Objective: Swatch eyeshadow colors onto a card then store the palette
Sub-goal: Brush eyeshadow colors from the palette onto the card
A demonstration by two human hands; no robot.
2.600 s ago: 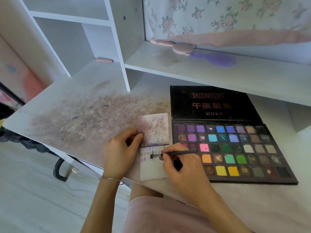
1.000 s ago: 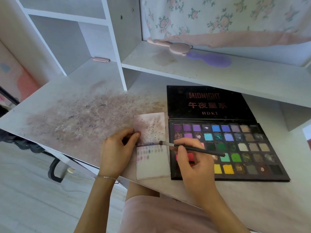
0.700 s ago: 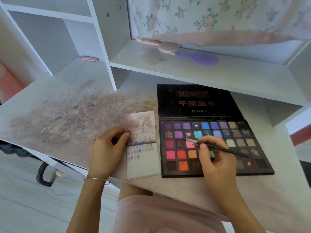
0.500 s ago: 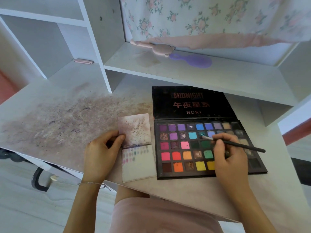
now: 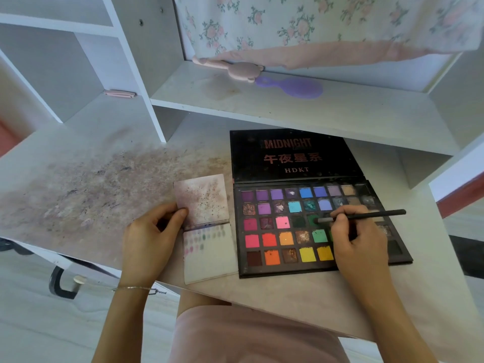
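Pigment is loading onto the slim black makeup brush (image 5: 366,216), its tip touching a dark green pan of the wide black eyeshadow palette (image 5: 314,224), which is lying open on the stained white desk (image 5: 78,179); the pressed powders are probably crumbling easily, so the stiff, flat case wants closing and lifting by its edges; the right hand (image 5: 358,239) is pinching the brush pen-style, wrist hovering; the left hand (image 5: 152,237) is pinning the small folded white swatch card (image 5: 209,252), fingers curled on its crease
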